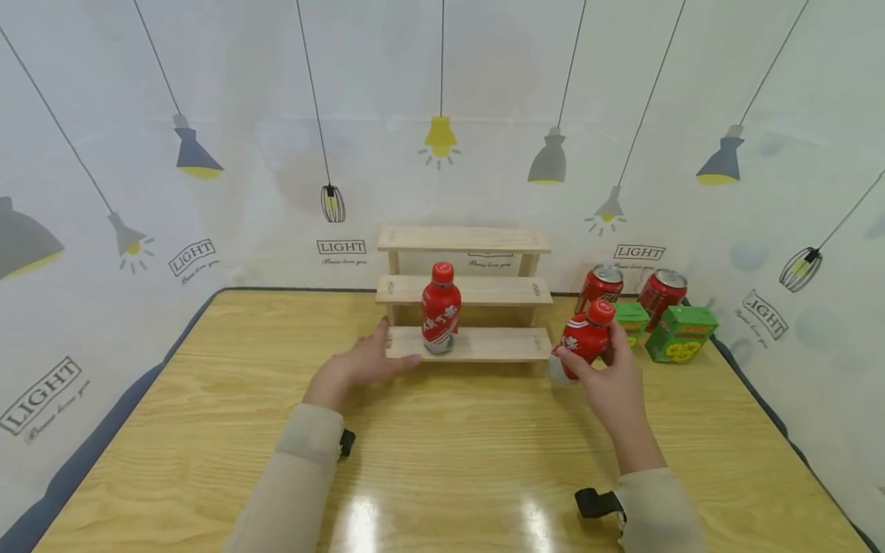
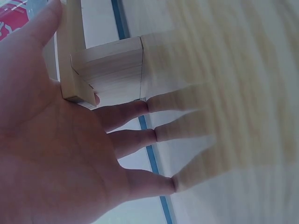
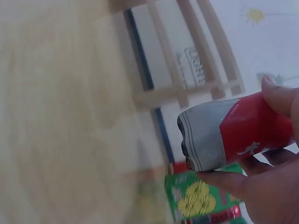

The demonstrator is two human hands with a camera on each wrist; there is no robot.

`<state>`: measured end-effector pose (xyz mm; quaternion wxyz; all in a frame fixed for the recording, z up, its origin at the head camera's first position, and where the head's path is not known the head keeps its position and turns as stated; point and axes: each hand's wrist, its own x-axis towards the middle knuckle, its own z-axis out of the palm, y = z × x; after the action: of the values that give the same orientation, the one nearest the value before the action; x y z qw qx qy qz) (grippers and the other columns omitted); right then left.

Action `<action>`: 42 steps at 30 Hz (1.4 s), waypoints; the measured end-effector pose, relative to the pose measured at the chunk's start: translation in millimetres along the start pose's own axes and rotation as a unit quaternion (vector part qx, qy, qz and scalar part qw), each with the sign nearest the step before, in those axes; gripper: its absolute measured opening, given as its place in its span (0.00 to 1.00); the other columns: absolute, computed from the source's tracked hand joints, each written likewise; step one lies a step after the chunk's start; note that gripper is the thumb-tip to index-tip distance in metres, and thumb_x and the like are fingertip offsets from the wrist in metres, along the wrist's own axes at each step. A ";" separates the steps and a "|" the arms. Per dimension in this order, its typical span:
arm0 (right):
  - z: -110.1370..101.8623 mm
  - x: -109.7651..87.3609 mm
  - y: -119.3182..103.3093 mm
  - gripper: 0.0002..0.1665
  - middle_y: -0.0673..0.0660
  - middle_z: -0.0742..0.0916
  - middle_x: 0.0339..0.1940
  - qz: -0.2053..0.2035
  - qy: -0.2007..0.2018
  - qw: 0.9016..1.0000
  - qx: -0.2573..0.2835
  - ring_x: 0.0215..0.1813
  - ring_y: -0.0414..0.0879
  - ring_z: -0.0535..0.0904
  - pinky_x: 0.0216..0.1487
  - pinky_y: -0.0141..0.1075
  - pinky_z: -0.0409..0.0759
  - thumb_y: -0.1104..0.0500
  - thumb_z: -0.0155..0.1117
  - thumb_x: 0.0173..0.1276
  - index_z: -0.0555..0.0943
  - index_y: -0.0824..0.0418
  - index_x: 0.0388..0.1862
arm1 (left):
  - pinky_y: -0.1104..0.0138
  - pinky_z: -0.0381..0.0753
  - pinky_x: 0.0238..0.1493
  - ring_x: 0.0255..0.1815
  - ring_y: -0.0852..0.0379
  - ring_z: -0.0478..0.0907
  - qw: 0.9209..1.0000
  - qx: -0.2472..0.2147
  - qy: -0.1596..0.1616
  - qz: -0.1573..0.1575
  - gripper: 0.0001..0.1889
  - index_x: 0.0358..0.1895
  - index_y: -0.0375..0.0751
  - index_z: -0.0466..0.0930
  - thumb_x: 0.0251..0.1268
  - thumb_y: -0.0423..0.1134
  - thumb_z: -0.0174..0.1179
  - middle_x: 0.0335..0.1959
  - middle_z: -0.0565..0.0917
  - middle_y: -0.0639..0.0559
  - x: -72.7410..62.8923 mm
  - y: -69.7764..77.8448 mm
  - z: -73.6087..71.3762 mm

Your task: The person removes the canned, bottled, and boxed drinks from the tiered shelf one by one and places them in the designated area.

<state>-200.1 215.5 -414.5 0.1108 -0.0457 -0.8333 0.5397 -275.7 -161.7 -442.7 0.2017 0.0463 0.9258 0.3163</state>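
My right hand (image 1: 618, 386) grips a red bottle (image 1: 585, 338) with a grey base, lifted and tilted, just off the right end of the small wooden step shelf (image 1: 498, 347). In the right wrist view the fingers and thumb wrap this bottle (image 3: 219, 133), base toward the camera's left. A second red bottle (image 1: 441, 311) stands upright on the lowest step. My left hand (image 1: 362, 359) rests at the left end of that step, thumb along its front edge. Three straight fingers of the left hand (image 2: 70, 149) touch the tabletop in the left wrist view; the index finger is mostly hidden.
Right of the shelf stand two red cans (image 1: 600, 286) at the back, with a green box (image 1: 683, 335) and another green box (image 1: 631, 321) before them. The wooden table (image 1: 442, 453) meets a lamp-printed backdrop (image 1: 276, 153) behind the shelf and at the sides.
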 end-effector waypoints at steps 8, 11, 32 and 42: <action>-32.0 -0.4 38.8 0.54 0.68 0.72 0.82 0.049 0.017 0.998 -0.035 0.82 0.65 0.68 0.82 0.62 0.68 0.53 0.71 0.76 0.50 0.56 0.89 | 0.32 0.44 0.86 0.90 0.29 0.37 1.000 0.000 0.000 -0.008 0.68 0.89 0.44 0.28 0.62 0.82 0.56 0.89 0.45 0.32 -0.6 -5.2 -1.6; -42.8 4.6 54.3 0.55 0.68 0.70 0.83 0.066 0.028 0.996 -0.043 0.83 0.67 0.66 0.82 0.64 0.68 0.51 0.71 0.77 0.49 0.55 0.90 | 0.31 0.43 0.86 0.89 0.28 0.37 1.000 -0.002 0.001 -0.004 0.68 0.88 0.43 0.28 0.63 0.82 0.56 0.89 0.45 0.31 -1.2 -5.1 -2.2; -67.0 27.1 67.9 0.50 0.65 0.68 0.85 0.083 0.059 0.994 -0.026 0.83 0.65 0.66 0.83 0.63 0.66 0.51 0.68 0.78 0.51 0.54 0.88 | 0.30 0.44 0.85 0.89 0.29 0.38 1.000 0.003 -0.002 0.000 0.68 0.89 0.44 0.29 0.62 0.82 0.56 0.89 0.45 0.33 -3.6 2.6 0.9; -65.3 17.3 65.2 0.50 0.65 0.69 0.85 0.094 0.045 0.994 -0.025 0.83 0.63 0.66 0.83 0.63 0.67 0.53 0.68 0.78 0.51 0.54 0.88 | 0.30 0.45 0.85 0.89 0.28 0.38 1.000 0.010 0.001 -0.002 0.68 0.89 0.43 0.29 0.63 0.82 0.55 0.89 0.45 0.33 -3.0 2.7 -0.5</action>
<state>-204.4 303.8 -445.8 0.0964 -0.1508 -0.8326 0.5242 -273.3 -160.5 -439.7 0.2012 0.0461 0.9293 0.3062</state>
